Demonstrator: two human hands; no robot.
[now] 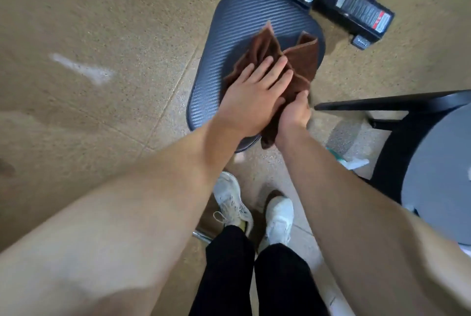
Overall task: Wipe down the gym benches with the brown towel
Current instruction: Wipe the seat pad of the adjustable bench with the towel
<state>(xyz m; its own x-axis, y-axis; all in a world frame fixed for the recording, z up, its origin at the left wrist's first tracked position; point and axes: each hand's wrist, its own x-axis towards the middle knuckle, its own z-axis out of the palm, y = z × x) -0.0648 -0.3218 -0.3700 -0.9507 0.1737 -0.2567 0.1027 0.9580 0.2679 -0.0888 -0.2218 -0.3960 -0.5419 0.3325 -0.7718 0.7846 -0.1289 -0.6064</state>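
My left hand point(252, 91) lies flat on the towel point(300, 60), fingers spread, which I judge presses the cloth to the seat point(244, 22) for the wipe. The towel covers the seat's 4 o'clock part, its corners pointing to 12. At the towel's 6 o'clock my right hand point(294, 114) grips the bunched tail, probably to keep it off the floor point(102, 22).

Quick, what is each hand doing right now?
Left hand: open, pressing flat on the brown towel on the bench seat pad.
Right hand: closed, gripping the towel's near end.
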